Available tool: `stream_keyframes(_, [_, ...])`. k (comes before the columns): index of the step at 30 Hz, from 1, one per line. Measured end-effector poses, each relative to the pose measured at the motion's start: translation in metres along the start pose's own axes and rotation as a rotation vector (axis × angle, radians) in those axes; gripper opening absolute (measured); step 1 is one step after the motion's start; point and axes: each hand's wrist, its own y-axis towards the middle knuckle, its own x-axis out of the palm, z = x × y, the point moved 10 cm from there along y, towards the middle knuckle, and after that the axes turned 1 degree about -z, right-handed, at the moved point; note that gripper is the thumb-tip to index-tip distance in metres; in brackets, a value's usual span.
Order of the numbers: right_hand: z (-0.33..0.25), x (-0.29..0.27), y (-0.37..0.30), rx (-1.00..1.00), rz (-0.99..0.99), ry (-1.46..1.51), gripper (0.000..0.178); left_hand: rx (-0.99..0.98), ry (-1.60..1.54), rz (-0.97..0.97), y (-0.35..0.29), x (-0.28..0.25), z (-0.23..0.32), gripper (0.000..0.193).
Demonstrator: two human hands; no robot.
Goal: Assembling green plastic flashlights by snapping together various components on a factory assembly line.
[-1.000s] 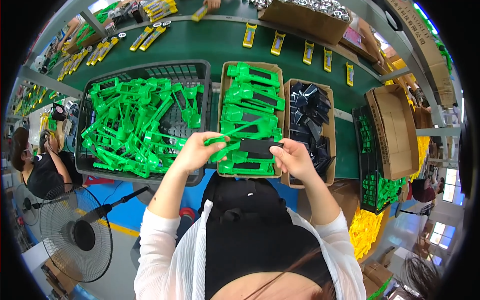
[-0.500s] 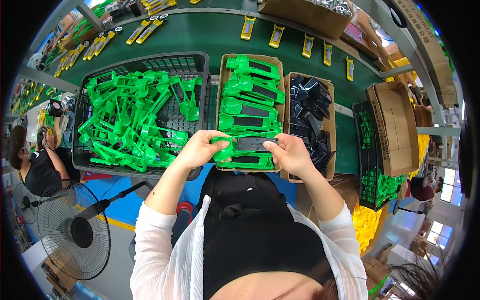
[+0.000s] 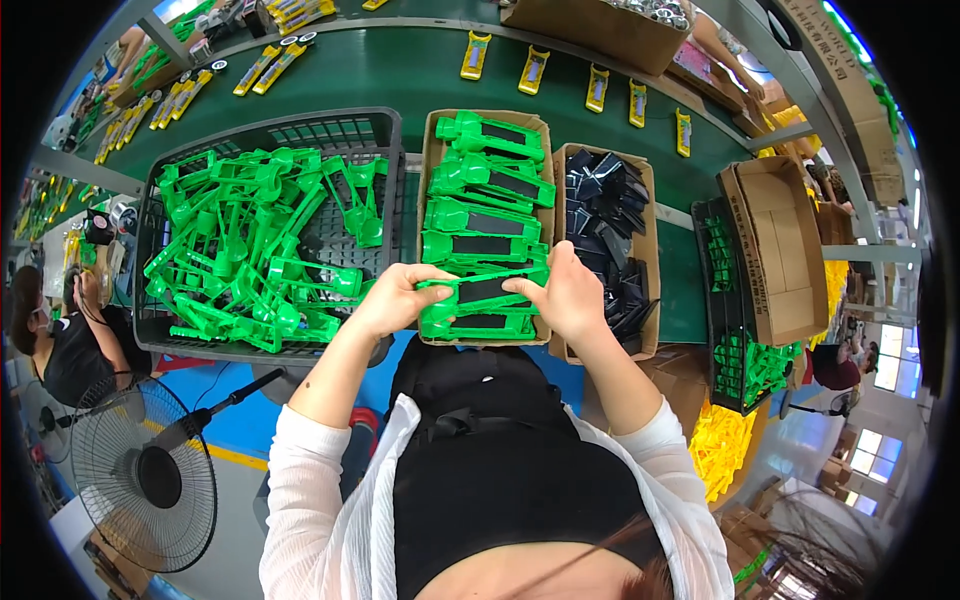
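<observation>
A green plastic housing with a black panel (image 3: 482,290) in it spans the gap between my hands, tilted up toward the right. My left hand (image 3: 400,302) pinches its left end between thumb and fingers. On the right end, the thumb of my right hand (image 3: 572,298) lies against the black panel, while the fingers grip the far edge. Directly beneath is a cardboard box (image 3: 546,215) with several green housings lined up in rows, each with a black panel. Just right of it stands a second cardboard box (image 3: 652,250), filled with loose black plastic pieces (image 3: 608,200).
A black crate (image 3: 395,170) heaped with green housings (image 3: 240,220) stands at left. Beyond it runs a green conveyor belt (image 3: 400,70) bearing yellow pieces (image 3: 534,70). At right are an open carton (image 3: 785,250) and a black basket of green parts (image 3: 745,370). A fan (image 3: 145,475) stands lower left; a co-worker (image 3: 75,330) sits behind it.
My right hand has turned more upright, its thumb shifting left along the panel. The held housing now tilts up at its right end. The whole view has shifted slightly.
</observation>
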Motion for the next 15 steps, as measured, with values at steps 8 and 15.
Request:
stream_keyframes(8, [0.028, 0.044, -0.009, 0.141, -0.157, 0.612, 0.028, 0.361, 0.961, 0.139, -0.011, 0.028, 0.049, 0.027])
stream_keyframes(15, [0.037, 0.04, -0.013, 0.124, -0.035, 0.531, 0.036, 0.19, 1.198, 0.14, 0.014, 0.042, 0.05, 0.035])
